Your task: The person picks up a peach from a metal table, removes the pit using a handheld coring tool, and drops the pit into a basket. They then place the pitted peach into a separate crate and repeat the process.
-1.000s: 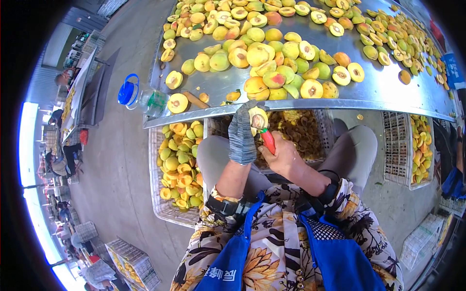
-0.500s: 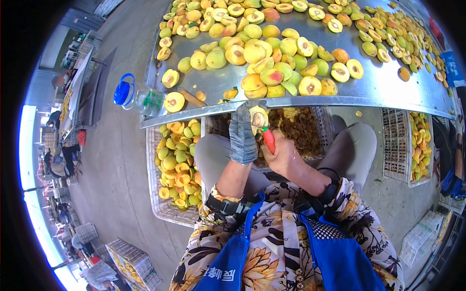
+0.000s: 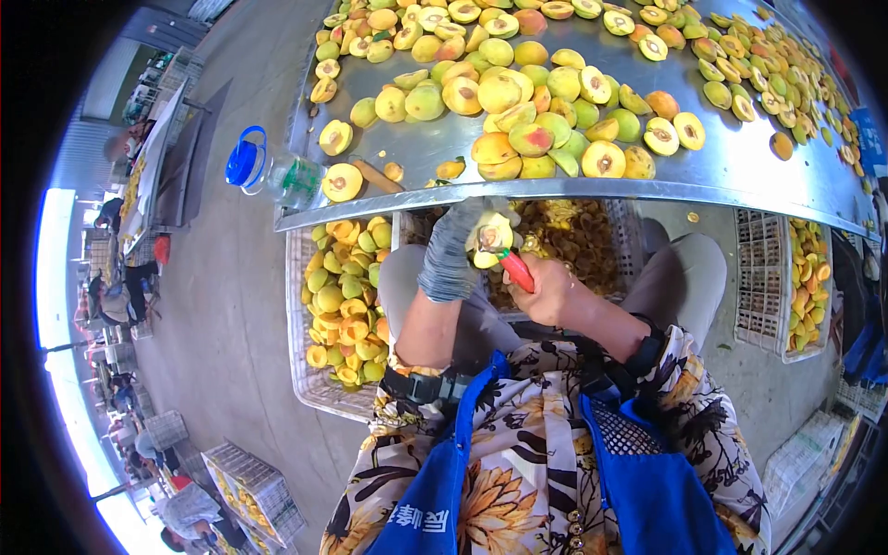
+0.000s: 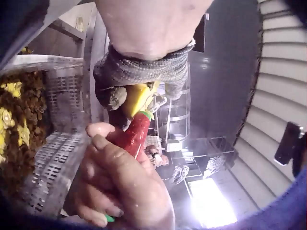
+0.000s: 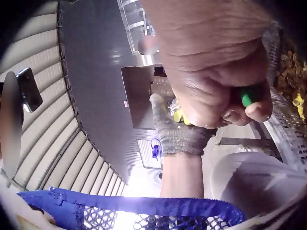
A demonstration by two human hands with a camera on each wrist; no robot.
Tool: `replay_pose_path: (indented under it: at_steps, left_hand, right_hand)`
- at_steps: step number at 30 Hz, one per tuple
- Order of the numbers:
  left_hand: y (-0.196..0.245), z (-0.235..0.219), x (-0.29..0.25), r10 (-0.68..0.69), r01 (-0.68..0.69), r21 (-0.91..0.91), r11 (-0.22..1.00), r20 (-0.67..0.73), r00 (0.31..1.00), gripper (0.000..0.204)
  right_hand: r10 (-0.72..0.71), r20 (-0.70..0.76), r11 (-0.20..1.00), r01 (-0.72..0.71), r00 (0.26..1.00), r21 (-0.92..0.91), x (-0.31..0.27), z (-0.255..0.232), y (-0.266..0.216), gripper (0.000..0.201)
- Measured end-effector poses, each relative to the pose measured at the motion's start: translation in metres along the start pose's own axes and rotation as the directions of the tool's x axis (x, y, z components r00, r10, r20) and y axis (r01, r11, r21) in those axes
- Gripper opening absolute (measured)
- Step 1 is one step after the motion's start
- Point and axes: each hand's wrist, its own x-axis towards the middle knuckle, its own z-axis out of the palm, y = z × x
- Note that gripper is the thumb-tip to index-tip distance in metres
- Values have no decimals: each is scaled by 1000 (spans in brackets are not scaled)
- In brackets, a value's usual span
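My left hand (image 3: 449, 252), in a grey knitted glove, grips a halved yellow peach (image 3: 494, 231) just below the table's front edge. The cut face with its brown pit hollow is turned up. My bare right hand (image 3: 553, 290) holds a pitting tool by its red handle (image 3: 518, 271), fingers curled round it. The tool's green collar (image 4: 146, 115) is right at the peach flesh in the left wrist view, and its working tip is hidden there. The handle's green butt end (image 5: 246, 97) shows between the right fingers in the right wrist view.
A steel table (image 3: 684, 176) bears many peach halves (image 3: 499, 92). On its left corner stand a blue-capped bottle (image 3: 268, 172) and a brown stick (image 3: 377, 178). Below are a crate of peach halves (image 3: 344, 305), a crate of brown pits (image 3: 592, 250) and another crate (image 3: 760, 277) at right.
The left hand has tilted, its wrist swinging left, and the peach half has turned and dipped slightly. The tool handle now leans more to the right, with the right hand following. The head view has shifted slightly.
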Motion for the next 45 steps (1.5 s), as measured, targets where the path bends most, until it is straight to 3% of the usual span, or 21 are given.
replay_pose_path:
  at_steps: [4,6,7,8,10,11,13,16,18,19,20,23,26,30,31,33,34,36,38,43,45]
  left_hand:
    - [-6,13,-9,191,-142,183,973,-286,939,22]
    - [-9,13,-11,608,-380,866,326,116,785,20]
    - [-8,16,-10,616,-395,875,281,152,773,20]
    - [-9,15,-9,616,-396,875,281,152,773,20]
    - [-11,8,-6,341,-219,521,825,-149,928,22]
    - [-11,1,-3,339,-216,522,825,-151,929,22]
    - [-10,-13,3,-135,150,-77,986,171,976,24]
    - [-14,-17,4,-107,118,-70,991,143,984,27]
    - [-13,-15,4,-58,60,-4,998,157,986,24]
    - [-14,-14,4,215,-223,511,830,77,974,22]
    - [-16,-12,5,467,-339,872,353,149,871,21]
    - [-22,-4,9,390,-219,617,755,-154,908,24]
    - [-17,1,10,246,-313,-89,946,-433,867,24]
    - [30,-98,-33,452,-520,41,853,-555,699,33]
    - [45,-141,-63,527,-293,471,832,-506,683,36]
    - [71,-140,-95,542,450,877,165,-462,702,40]
    - [86,-110,-102,518,714,605,-353,-509,687,42]
    - [94,-122,-90,641,726,538,-428,-386,664,48]
    - [108,-94,-46,718,493,837,-237,-191,669,51]
    - [118,-50,111,538,359,663,-657,80,839,56]
    - [110,-67,155,250,189,508,-841,54,967,62]
  right_hand:
    - [-112,-5,987,112,994,114,-1,8,-3,16]
    - [256,469,766,-473,845,435,-9,-17,-38,12]
    - [257,468,765,-474,845,436,-10,-16,-35,12]
    - [209,491,712,-476,846,517,-11,-14,-30,11]
    - [157,509,650,-477,846,592,-13,-12,-28,11]
    - [157,543,650,-500,825,572,-14,-12,-28,12]
    - [158,582,652,-527,798,546,-16,-10,-28,13]
    - [154,552,722,-475,819,504,-16,-9,-28,14]
    - [127,698,526,-644,705,555,-13,-17,-29,16]
    - [123,701,526,-645,703,554,-12,-16,-27,16]
    - [68,734,432,-683,675,589,-11,-15,-24,17]
    - [-58,753,279,-714,655,643,-8,-9,-10,17]
    - [-135,720,266,-675,681,688,-11,-7,-5,18]
    - [-133,663,440,-555,737,705,-20,-26,7,23]
    - [11,674,609,-540,739,582,-18,-33,14,23]
    - [34,371,987,26,928,-156,-17,-21,65,21]
    - [31,367,988,26,930,-149,-20,-12,91,21]
    - [36,92,746,34,995,-665,-18,-1,123,18]
    - [33,116,820,40,993,-571,-7,-4,95,17]
    - [-83,-11,887,69,996,-456,1,-15,78,16]
    - [-55,-55,906,27,997,-422,-3,-24,76,17]
